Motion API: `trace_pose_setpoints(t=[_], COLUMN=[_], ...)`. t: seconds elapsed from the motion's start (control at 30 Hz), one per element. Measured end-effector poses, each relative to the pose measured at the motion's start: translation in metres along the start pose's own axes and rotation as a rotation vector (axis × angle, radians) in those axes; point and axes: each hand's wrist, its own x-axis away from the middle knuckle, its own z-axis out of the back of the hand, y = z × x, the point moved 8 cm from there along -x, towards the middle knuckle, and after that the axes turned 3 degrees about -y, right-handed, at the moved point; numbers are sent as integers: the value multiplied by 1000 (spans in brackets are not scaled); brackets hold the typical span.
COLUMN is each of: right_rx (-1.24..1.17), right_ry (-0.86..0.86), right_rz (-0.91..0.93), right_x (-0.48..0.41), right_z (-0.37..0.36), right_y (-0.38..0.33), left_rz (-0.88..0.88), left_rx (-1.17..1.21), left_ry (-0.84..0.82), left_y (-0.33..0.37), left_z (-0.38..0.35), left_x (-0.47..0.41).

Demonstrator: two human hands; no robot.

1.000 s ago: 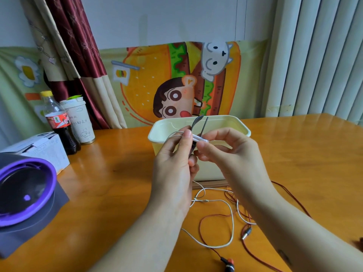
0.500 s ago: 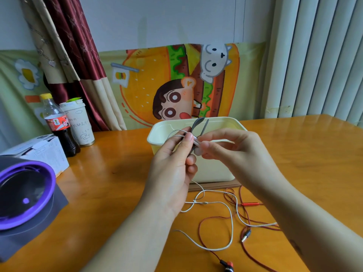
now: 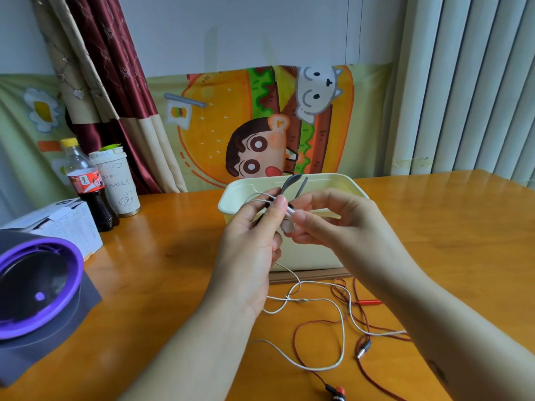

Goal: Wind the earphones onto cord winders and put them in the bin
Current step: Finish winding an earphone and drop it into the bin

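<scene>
1. Cord winder (image 3: 290,183): dark grey, held upright in the air at the middle of the view. Two prongs stand above the fingers toward 12 o'clock; we cannot see its lower part behind the hands.

2. Left hand (image 3: 252,244): at 9 o'clock of the winder, fingers curled round its stem, thumb and forefinger tips pressed against it.

3. Right hand (image 3: 333,224): at 3 o'clock of the winder, touching the left hand's fingertips. Its thumb and forefinger pinch the white stem of an earbud against the winder, and the other fingers are loosely bent.

4. White earphones (image 3: 315,299): a small loop of cord stands out at 10 o'clock of the winder. The rest drops from under the left hand toward 6 o'clock and lies in slack curves on the table (image 3: 162,270), passing under the right forearm.

5. Red earphones (image 3: 338,391): loose on the table at 5 o'clock of the hands, cord tangled across the white one.

6. Bin (image 3: 307,256): cream, open-topped, directly behind the hands at 12 o'clock.

7. At 9 to 10 o'clock, well apart from the hands, we note a cola bottle (image 3: 86,183), a paper cup (image 3: 118,180), a white box (image 3: 58,227) and a purple-rimmed device (image 3: 34,290).
</scene>
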Motion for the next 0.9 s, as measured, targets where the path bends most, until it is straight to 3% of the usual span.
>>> trace_pose_setpoints(t=[0.13,0.33,0.7,0.9], right_rx=[-83,-406,-297,-154], right_ry=[18,1,34,-39], right_rz=[-50,-227,-174,-175], right_x=[0,2,1,-3], right_z=[0,-8,-1,5], right_y=[6,25,23,19], left_rz=[-16,-51,-14,75], left_rx=[-12,-92,-144,-68], left_ry=[28,30,77,-54], left_y=[2,5,-1,-4], left_z=[0,-4,0,0], left_x=[1,7,8,1])
